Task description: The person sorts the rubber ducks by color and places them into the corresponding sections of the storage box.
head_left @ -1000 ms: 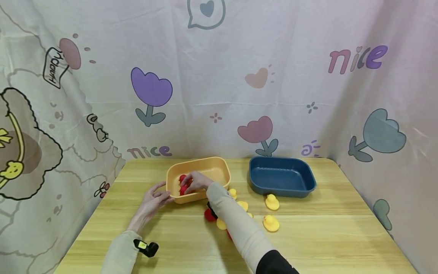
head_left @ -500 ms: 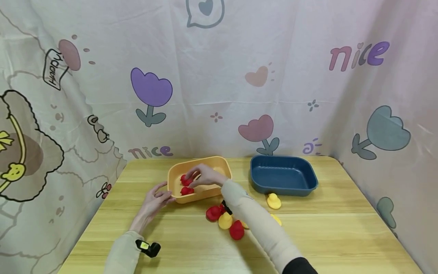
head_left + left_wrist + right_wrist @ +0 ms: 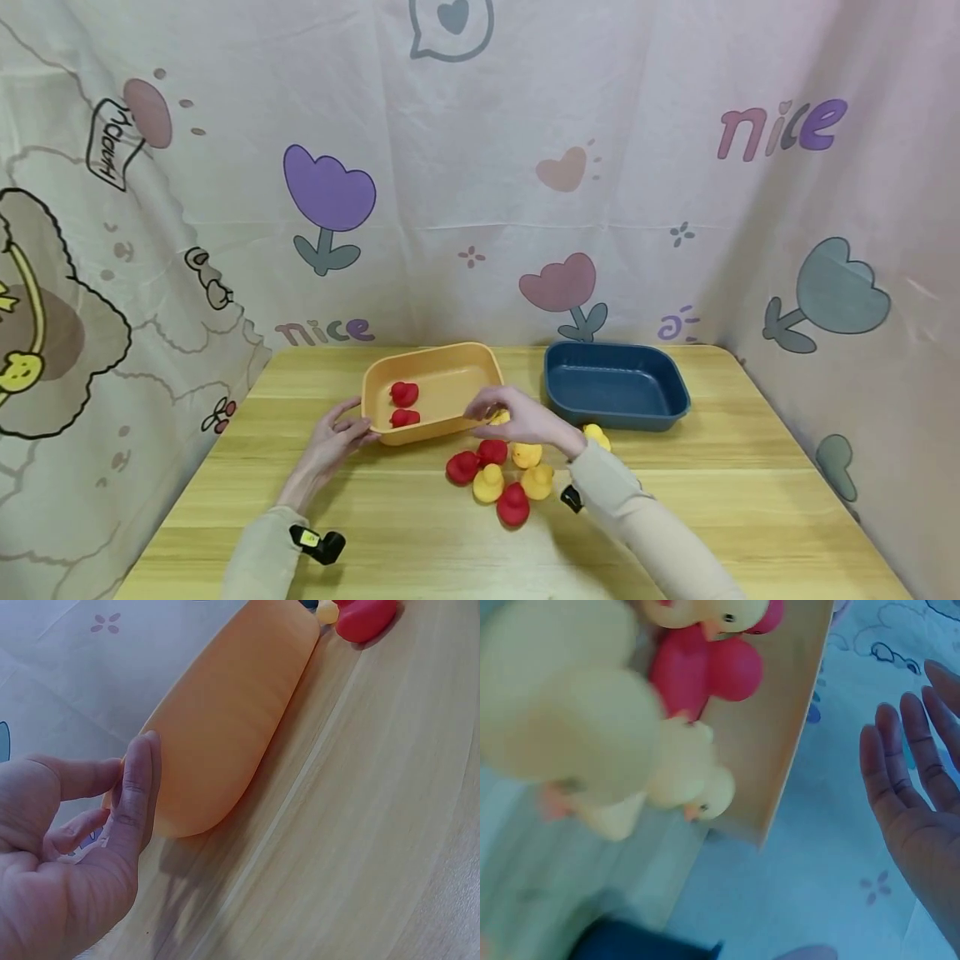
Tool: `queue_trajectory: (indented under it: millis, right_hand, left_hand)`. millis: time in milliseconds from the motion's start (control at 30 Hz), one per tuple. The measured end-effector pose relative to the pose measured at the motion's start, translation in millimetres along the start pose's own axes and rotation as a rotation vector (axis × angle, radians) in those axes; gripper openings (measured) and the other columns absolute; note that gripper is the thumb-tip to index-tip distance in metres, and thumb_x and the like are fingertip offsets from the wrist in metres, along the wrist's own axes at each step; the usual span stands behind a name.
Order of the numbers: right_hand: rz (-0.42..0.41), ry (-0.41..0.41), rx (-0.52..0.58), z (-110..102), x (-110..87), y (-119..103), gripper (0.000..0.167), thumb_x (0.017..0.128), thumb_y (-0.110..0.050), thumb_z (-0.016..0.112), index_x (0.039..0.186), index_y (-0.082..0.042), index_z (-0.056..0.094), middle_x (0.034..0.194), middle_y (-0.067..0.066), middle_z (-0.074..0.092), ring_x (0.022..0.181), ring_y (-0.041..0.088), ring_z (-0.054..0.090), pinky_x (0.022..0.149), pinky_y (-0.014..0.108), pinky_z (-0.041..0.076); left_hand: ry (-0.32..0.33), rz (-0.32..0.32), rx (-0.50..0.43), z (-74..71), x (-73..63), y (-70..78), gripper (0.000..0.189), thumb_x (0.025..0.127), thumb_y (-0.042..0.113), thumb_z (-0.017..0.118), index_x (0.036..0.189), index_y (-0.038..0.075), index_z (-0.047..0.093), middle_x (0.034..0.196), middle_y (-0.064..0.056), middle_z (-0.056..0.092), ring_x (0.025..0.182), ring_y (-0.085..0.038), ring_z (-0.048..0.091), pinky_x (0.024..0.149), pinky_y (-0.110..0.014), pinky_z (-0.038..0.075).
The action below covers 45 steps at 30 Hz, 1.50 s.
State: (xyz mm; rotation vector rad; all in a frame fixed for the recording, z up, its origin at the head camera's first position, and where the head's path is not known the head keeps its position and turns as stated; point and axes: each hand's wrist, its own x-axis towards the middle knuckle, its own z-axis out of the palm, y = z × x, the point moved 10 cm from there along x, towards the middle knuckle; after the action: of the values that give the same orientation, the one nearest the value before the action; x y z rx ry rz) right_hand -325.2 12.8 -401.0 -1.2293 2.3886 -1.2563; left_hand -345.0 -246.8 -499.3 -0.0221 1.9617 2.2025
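My left hand (image 3: 333, 446) pinches the left end of a yellow-orange tray (image 3: 461, 379) by its rim; in the left wrist view the fingers (image 3: 135, 787) lie against its outer wall. Inside the tray sit a red rubber duck (image 3: 403, 394) and a second red duck (image 3: 405, 417). My right hand (image 3: 525, 417) hovers above the tray's near right corner and holds nothing, its fingers loosely bent. Under and in front of it cluster yellow ducks (image 3: 537, 481) and red ducks (image 3: 513, 504) on the table. One yellow duck (image 3: 499, 415) is partly hidden by that hand.
A dark blue tray (image 3: 617, 387) with nothing in it stands at the back right of the wooden table (image 3: 390, 533). Before it sits another yellow duck (image 3: 596, 435), partly covered by the right wrist. A printed curtain (image 3: 450, 192) hangs behind the table.
My right hand has left the two red ducks in the yellow-orange tray and moved right, over the loose ducks. The left hand has stayed on the tray's rim.
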Motion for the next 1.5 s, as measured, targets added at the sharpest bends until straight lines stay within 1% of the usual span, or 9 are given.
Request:
queue_trajectory:
  millis: [167, 333, 467, 533, 700, 933, 1133, 1267, 1500]
  right_hand:
    - [0.018, 0.053, -0.021, -6, -33.8, 6, 0.023, 0.091, -0.015, 0.074, 0.112, -0.010, 0.073, 0.110, 0.009, 0.073, 0.103, 0.032, 0.067, 0.093, 0.040, 0.059]
    - [-0.031, 0.073, -0.019, -2, -59.9, 9, 0.022, 0.089, -0.010, 0.075, 0.110, -0.005, 0.073, 0.108, 0.014, 0.074, 0.101, 0.029, 0.068, 0.093, 0.044, 0.059]
    - [-0.074, 0.086, -0.029, 5, -73.7, 9, 0.021, 0.087, -0.010, 0.078, 0.107, -0.005, 0.073, 0.105, 0.013, 0.074, 0.099, 0.027, 0.068, 0.092, 0.042, 0.058]
    - [-0.070, 0.084, -0.033, 9, -78.1, 12, 0.022, 0.087, -0.012, 0.078, 0.107, -0.007, 0.073, 0.106, 0.010, 0.074, 0.100, 0.023, 0.067, 0.092, 0.041, 0.058]
    - [-0.043, 0.062, -0.030, 18, -84.8, 18, 0.024, 0.086, -0.013, 0.079, 0.108, -0.009, 0.074, 0.110, 0.003, 0.074, 0.106, 0.011, 0.064, 0.096, 0.038, 0.055]
    - [-0.027, 0.022, -0.062, 27, -86.4, 23, 0.023, 0.084, -0.012, 0.080, 0.106, -0.012, 0.074, 0.111, -0.003, 0.073, 0.110, 0.011, 0.062, 0.101, 0.034, 0.053]
    - [-0.021, -0.031, -0.069, 34, -85.8, 23, 0.022, 0.084, -0.012, 0.080, 0.104, -0.010, 0.074, 0.108, 0.000, 0.073, 0.105, 0.009, 0.062, 0.099, 0.035, 0.054]
    - [-0.010, -0.041, -0.070, 35, -87.0, 28, 0.021, 0.084, -0.013, 0.080, 0.105, -0.013, 0.074, 0.111, -0.002, 0.072, 0.108, 0.008, 0.061, 0.102, 0.032, 0.051]
    - [-0.006, -0.053, -0.097, 39, -87.9, 32, 0.021, 0.085, -0.014, 0.081, 0.105, -0.015, 0.074, 0.114, -0.001, 0.072, 0.111, 0.012, 0.061, 0.102, 0.032, 0.050]
  left_hand:
    - [-0.001, 0.003, 0.006, -1.4, -0.8, 0.5, 0.066, 0.103, 0.000, 0.050, 0.157, -0.007, 0.012, 0.089, 0.006, 0.070, 0.078, -0.004, 0.072, 0.081, -0.017, 0.060]
    - [0.004, 0.009, 0.010, -0.7, -2.7, 0.6, 0.066, 0.102, 0.000, 0.051, 0.156, -0.008, 0.014, 0.090, 0.003, 0.071, 0.078, -0.005, 0.072, 0.082, -0.019, 0.061]
    - [-0.003, 0.014, 0.008, -0.1, -2.3, 1.2, 0.067, 0.102, 0.000, 0.051, 0.156, -0.009, 0.012, 0.091, 0.003, 0.071, 0.079, -0.004, 0.072, 0.082, -0.018, 0.060]
    - [0.003, 0.011, 0.001, -0.6, -2.2, 0.8, 0.066, 0.102, -0.001, 0.051, 0.156, -0.008, 0.014, 0.091, 0.002, 0.071, 0.078, -0.005, 0.072, 0.081, -0.018, 0.060]
    - [0.005, -0.002, 0.012, -2.5, -2.8, -2.3, 0.065, 0.103, 0.001, 0.050, 0.157, -0.006, 0.014, 0.093, 0.003, 0.070, 0.079, -0.004, 0.072, 0.081, -0.016, 0.060]
    - [0.004, 0.003, 0.047, -3.0, -2.6, -1.1, 0.065, 0.104, 0.004, 0.051, 0.157, -0.005, 0.015, 0.096, 0.002, 0.068, 0.080, -0.003, 0.071, 0.079, -0.016, 0.059]
    - [0.015, -0.005, 0.038, -3.5, -2.0, -0.2, 0.064, 0.103, 0.001, 0.050, 0.158, -0.004, 0.015, 0.095, 0.002, 0.069, 0.079, -0.004, 0.071, 0.080, -0.017, 0.060]
    - [0.022, -0.005, 0.034, -4.3, -1.3, -0.5, 0.063, 0.103, 0.000, 0.049, 0.157, -0.004, 0.017, 0.094, 0.003, 0.069, 0.079, -0.003, 0.071, 0.080, -0.018, 0.060]
    - [0.021, -0.007, 0.039, -3.9, -1.8, 0.0, 0.064, 0.103, 0.001, 0.050, 0.157, -0.004, 0.016, 0.095, 0.002, 0.069, 0.079, -0.003, 0.071, 0.081, -0.018, 0.060]
